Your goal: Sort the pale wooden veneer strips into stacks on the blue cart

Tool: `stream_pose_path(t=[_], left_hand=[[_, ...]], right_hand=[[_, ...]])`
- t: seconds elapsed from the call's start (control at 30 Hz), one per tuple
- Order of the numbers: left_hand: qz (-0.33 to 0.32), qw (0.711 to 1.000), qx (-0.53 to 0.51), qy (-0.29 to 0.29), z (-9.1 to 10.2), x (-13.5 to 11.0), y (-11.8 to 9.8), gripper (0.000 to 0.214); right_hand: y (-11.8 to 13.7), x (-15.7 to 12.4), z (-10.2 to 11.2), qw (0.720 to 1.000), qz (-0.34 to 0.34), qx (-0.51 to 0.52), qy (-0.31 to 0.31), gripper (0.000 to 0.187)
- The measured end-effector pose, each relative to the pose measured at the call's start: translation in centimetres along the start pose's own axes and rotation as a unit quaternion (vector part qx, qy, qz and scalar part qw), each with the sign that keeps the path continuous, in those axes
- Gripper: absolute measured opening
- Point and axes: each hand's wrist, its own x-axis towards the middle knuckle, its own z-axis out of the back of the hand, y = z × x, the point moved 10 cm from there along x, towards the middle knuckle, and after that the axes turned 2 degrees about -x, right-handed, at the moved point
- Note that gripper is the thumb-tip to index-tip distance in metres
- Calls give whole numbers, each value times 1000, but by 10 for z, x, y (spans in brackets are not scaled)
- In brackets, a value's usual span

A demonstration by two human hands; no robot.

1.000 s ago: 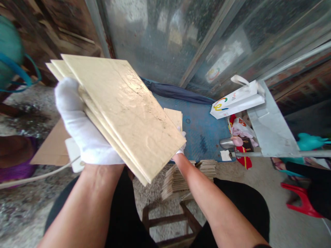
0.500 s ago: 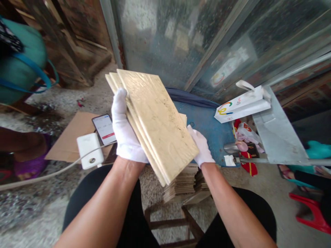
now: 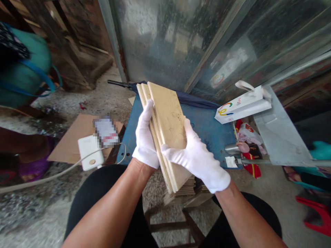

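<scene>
A small stack of thin, pale cream boards [image 3: 167,106] is held tilted over the front of a blue table. My left hand [image 3: 146,136], in a white glove, grips the stack from its left side, thumb along the edges and the other fingers hidden underneath. Also gloved in white, my right hand [image 3: 198,155] lies across the lower part of the top board. Its thumb reaches toward the left edge and the index finger points up the right side; the remaining fingers are out of sight. Below, between my knees, more boards [image 3: 187,189] are piled up.
On the blue table [image 3: 207,134] lies a folded dark umbrella [image 3: 191,100]. Left are a cardboard sheet [image 3: 68,137], a white power bank [image 3: 90,153] with a cable and a blurred phone [image 3: 106,131]. A white paper bag [image 3: 243,103] and metal cup [image 3: 231,148] are right. Another person's foot [image 3: 33,168] shows left.
The boards have moved down and to the right with my left hand. My right hand has come from the far right edge onto the top board. The umbrella's handle end is uncovered.
</scene>
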Motion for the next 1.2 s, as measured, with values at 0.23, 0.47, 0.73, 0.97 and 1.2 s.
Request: stream_pose_path(t=[0.23,0.47,0.73,0.97,1.2], left_hand=[[-25,996,45,-70,8,1,-1,37],[5,998,39,-52,7,0,4,40],[8,995,-2,-97,14,-5,7,26],[-35,993,17,-115,27,-1,3,24],[-36,996,27,-83,20,1,3,23]], right_hand=[[-6,3,-11,1000,-25,-13,5,122],[-8,3,-8,999,-12,22,-21,113],[4,-1,-18,998,31,60,5,104],[-7,2,-19,998,-2,58,11,97],[-8,4,-21,987,23,155,34,86]])
